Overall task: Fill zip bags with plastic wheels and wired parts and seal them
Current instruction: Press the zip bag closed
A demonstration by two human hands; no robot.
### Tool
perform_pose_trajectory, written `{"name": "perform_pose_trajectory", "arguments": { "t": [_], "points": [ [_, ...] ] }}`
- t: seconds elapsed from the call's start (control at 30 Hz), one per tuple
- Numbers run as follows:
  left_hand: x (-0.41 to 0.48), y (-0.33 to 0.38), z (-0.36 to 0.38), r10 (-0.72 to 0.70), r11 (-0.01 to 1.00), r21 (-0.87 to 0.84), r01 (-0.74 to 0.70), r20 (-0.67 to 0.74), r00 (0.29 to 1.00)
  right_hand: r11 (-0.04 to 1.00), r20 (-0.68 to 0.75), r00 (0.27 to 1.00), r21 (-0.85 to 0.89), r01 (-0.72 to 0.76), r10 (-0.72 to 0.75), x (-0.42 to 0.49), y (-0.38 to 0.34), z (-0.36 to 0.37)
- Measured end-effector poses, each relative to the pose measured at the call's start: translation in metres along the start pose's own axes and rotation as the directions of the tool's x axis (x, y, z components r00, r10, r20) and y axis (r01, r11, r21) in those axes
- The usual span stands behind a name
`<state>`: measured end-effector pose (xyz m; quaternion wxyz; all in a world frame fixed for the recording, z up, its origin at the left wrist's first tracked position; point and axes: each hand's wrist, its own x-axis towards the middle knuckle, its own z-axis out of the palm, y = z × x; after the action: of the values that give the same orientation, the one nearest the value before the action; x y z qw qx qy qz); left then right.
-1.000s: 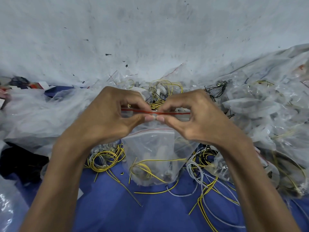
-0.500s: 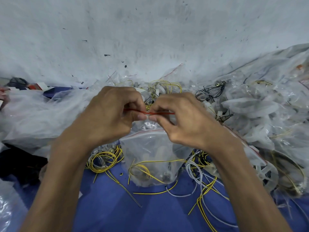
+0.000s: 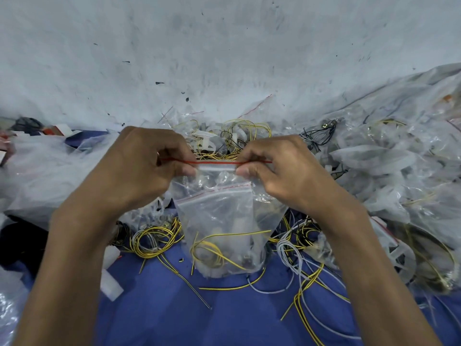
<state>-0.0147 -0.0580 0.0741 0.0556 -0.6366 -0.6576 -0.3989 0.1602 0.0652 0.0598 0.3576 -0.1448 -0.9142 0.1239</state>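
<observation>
A clear zip bag (image 3: 224, 221) with a red zip strip along its top hangs upright in the middle, above the blue cloth (image 3: 174, 315). Yellow wires and pale plastic parts lie inside its bottom. My left hand (image 3: 139, 171) pinches the left end of the zip strip. At the strip's right end, my right hand (image 3: 282, 171) pinches it between thumb and fingers. A short stretch of strip shows between the two thumbs. Loose yellow and white wired parts (image 3: 299, 260) lie around the bag's base.
A heap of filled clear bags (image 3: 389, 171) rises on the right, with a white plastic wheel (image 3: 401, 258) at its foot. More wires and white parts (image 3: 232, 138) pile behind my hands. Crumpled plastic sheeting (image 3: 42, 171) lies left. A grey wall stands behind.
My hands have slid apart along the red zip strip after coming close together half a second ago. The bag hangs in the same place.
</observation>
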Motion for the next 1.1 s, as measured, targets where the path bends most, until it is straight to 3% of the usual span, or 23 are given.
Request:
{"name": "perform_pose_trajectory", "arguments": {
  "t": [0.23,0.37,0.43,0.63,0.73,0.8,0.87,0.93,1.0,1.1],
  "points": [
    [0.000,-0.011,0.004,-0.053,0.995,-0.085,0.046,-0.072,0.996,0.998,-0.121,0.993,-0.055,0.003,-0.010,0.000,0.006,0.019],
    [0.000,-0.026,0.001,-0.128,0.985,-0.126,0.116,-0.089,0.988,0.993,0.061,0.992,-0.035,-0.112,0.114,-0.003,0.025,0.004],
    [0.000,-0.032,0.001,-0.142,0.983,-0.134,0.127,-0.114,0.983,0.990,0.075,0.988,0.020,-0.138,0.136,-0.007,0.033,-0.003],
    [0.002,-0.037,0.011,-0.135,0.987,-0.111,0.117,-0.164,0.977,0.990,-0.229,0.964,0.046,-0.130,0.137,-0.005,0.033,0.005],
    [0.007,-0.042,0.021,-0.183,0.982,-0.091,0.167,-0.210,0.960,0.971,-0.317,0.923,0.171,-0.170,0.217,-0.003,0.031,0.017],
    [0.009,-0.045,0.029,-0.247,0.968,-0.108,0.226,-0.264,0.932,0.936,-0.264,0.933,0.314,-0.157,0.245,-0.001,0.022,0.027],
    [0.009,-0.047,0.034,-0.332,0.934,-0.241,0.264,-0.305,0.893,0.915,-0.077,0.974,0.365,-0.173,0.215,-0.001,0.016,0.038],
    [0.008,-0.046,0.034,-0.376,0.909,-0.319,0.269,-0.348,0.859,0.928,0.189,0.966,0.294,-0.229,0.178,-0.002,0.014,0.049],
    [0.008,-0.047,0.034,-0.390,0.906,-0.329,0.267,-0.401,0.829,0.947,0.344,0.917,0.170,-0.272,0.202,-0.007,0.016,0.064],
    [0.010,-0.049,0.038,-0.404,0.910,-0.297,0.290,-0.470,0.785,0.944,0.284,0.942,0.218,-0.246,0.180,-0.017,0.012,0.094]
  ]
}}
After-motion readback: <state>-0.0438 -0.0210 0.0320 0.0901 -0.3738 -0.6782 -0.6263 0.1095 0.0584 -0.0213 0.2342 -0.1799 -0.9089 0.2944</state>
